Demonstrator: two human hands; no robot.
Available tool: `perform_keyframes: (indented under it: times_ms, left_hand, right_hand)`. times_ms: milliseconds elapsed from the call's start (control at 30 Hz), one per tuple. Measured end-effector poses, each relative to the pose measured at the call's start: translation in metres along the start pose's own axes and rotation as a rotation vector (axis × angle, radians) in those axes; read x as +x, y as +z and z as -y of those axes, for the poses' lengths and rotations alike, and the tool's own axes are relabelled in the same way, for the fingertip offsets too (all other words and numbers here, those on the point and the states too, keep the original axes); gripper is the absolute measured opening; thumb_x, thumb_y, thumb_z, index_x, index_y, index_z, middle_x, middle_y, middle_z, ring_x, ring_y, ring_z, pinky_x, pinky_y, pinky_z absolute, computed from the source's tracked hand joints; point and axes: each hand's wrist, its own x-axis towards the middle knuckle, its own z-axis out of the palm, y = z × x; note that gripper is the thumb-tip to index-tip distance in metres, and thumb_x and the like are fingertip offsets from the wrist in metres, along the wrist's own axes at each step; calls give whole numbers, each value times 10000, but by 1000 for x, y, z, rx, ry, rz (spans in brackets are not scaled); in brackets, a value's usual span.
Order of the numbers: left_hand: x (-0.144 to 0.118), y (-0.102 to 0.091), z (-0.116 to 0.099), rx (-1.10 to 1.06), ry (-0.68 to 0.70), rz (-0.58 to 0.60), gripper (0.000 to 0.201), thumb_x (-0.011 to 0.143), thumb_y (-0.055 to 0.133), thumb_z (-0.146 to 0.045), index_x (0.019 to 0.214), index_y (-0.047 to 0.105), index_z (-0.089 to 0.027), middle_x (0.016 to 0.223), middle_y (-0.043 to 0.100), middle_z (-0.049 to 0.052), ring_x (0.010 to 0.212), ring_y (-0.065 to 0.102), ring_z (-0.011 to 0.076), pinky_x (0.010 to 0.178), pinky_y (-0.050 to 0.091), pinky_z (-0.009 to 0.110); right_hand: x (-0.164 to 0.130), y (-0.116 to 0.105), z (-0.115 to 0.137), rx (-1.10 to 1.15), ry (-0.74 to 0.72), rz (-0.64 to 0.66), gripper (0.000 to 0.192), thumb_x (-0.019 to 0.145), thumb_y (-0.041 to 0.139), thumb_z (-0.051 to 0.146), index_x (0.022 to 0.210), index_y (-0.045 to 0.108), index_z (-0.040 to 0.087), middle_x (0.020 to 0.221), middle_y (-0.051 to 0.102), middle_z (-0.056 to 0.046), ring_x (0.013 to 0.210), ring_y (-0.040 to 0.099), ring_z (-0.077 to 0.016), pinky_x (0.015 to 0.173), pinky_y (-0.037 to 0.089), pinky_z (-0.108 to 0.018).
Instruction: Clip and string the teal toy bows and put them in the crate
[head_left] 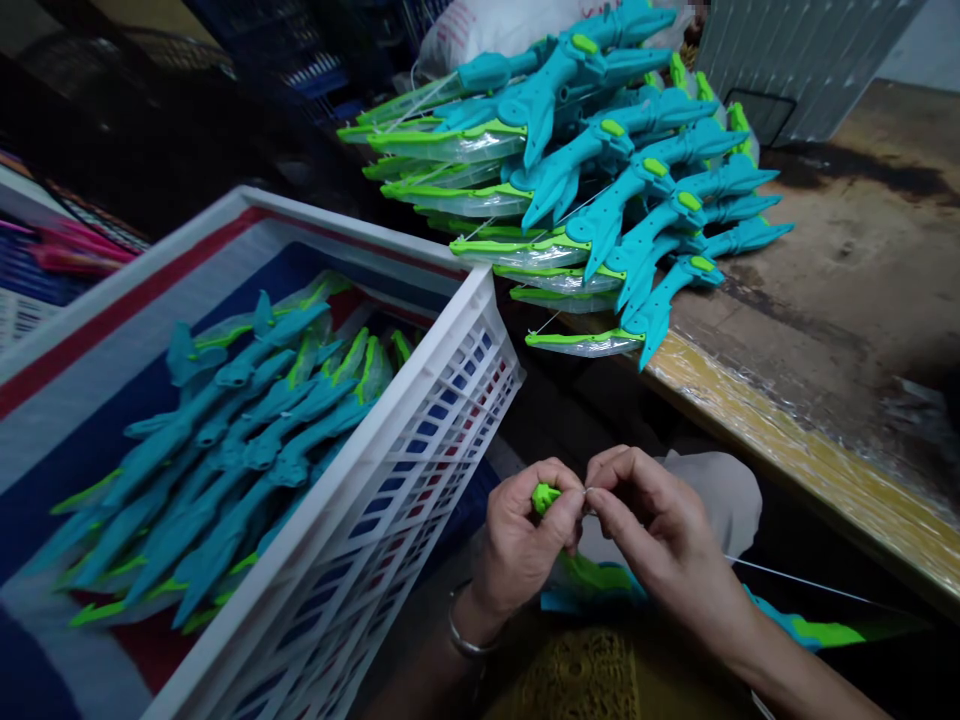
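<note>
In the lower middle my left hand [514,545] is closed round the bright green tip [545,497] of a toy bow. The bow's teal and green body [825,634] lies low across my lap, mostly hidden behind my hands and forearm. Close beside it, my right hand [652,515] pinches a thin white string at the fingertips, touching the left fingers. A taut stretch of string [802,578] runs out to the right, toward the bow's far end. The exact knot or loop between the fingers is too small to make out.
At left stands a white plastic crate [420,420], lined with striped sheet and holding several teal toy bows [247,440]. More toy bows [600,190] are piled on the wooden table [847,270], overhanging its yellow taped edge [810,470]. A white sack [480,35] sits behind them.
</note>
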Motion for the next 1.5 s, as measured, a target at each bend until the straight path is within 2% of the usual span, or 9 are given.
perform_keyframes:
  times_ms: [67, 200, 333, 433, 667, 867, 1067, 1367, 1500]
  left_hand:
    - [0, -2, 1, -15, -30, 25, 258, 1008, 636, -328, 797, 629, -180, 623, 553, -49, 486, 507, 70, 496, 426, 198]
    - [1, -4, 7, -211, -174, 84, 314, 973, 666, -411, 775, 583, -182, 594, 514, -51, 480, 457, 77, 472, 396, 202]
    - [3, -5, 9, -348, -238, 119, 317, 950, 699, -420, 780, 580, -181, 591, 500, -52, 490, 448, 79, 472, 383, 195]
    - [5, -4, 8, -399, -235, 113, 303, 953, 708, -404, 790, 590, -177, 595, 499, -53, 487, 450, 74, 469, 377, 187]
    - [9, 0, 5, -443, -214, 77, 326, 921, 763, -391, 760, 592, -166, 575, 499, -57, 467, 441, 62, 445, 338, 174]
    - [8, -3, 11, -362, -231, 70, 331, 955, 724, -412, 776, 585, -170, 568, 507, -56, 487, 458, 72, 471, 361, 184]
    - [10, -3, 11, -377, -264, 56, 340, 946, 717, -442, 787, 575, -178, 570, 505, -58, 464, 437, 75, 448, 348, 192]
    - [13, -4, 10, -383, -233, 58, 366, 963, 695, -451, 759, 568, -176, 585, 487, -42, 487, 449, 87, 455, 335, 207]
    - [12, -4, 10, -369, -235, 56, 352, 971, 691, -437, 765, 565, -180, 600, 470, -47, 505, 440, 88, 480, 353, 217]
  right_hand:
    - [0, 0, -4, -6, -23, -15, 112, 1038, 607, 198, 930, 580, 204, 831, 623, 15, 663, 606, -98, 581, 516, -191]
    - [-2, 3, -13, -214, -300, -51, 137, 1019, 585, 77, 943, 607, 188, 846, 618, -18, 748, 614, -124, 665, 533, -226]
    - [-7, 6, -22, -374, -509, -67, 226, 1026, 512, 18, 1179, 615, 150, 985, 649, -98, 862, 625, -165, 721, 570, -279]
    - [-10, 6, -29, -487, -595, -48, 278, 1035, 496, 28, 1285, 590, 105, 1067, 656, -150, 945, 621, -203, 758, 587, -325]
    - [-4, 5, -33, -666, -650, -78, 153, 1014, 529, 40, 1138, 608, 85, 958, 632, -132, 835, 579, -200, 709, 554, -324]
    - [2, 3, -28, -776, -707, -34, 197, 1037, 475, 73, 1194, 594, 78, 953, 653, -147, 814, 604, -213, 679, 569, -343]
    - [6, 1, -26, -917, -729, -28, 115, 1014, 504, 56, 1008, 604, 113, 823, 638, -110, 729, 585, -217, 608, 527, -348]
    - [3, 2, -24, -853, -678, -100, 131, 997, 517, 49, 961, 575, 161, 815, 603, -67, 707, 550, -181, 609, 480, -315]
    - [3, 3, -19, -743, -578, -88, 116, 1041, 586, 152, 1153, 587, 122, 970, 668, -116, 845, 637, -198, 704, 567, -307]
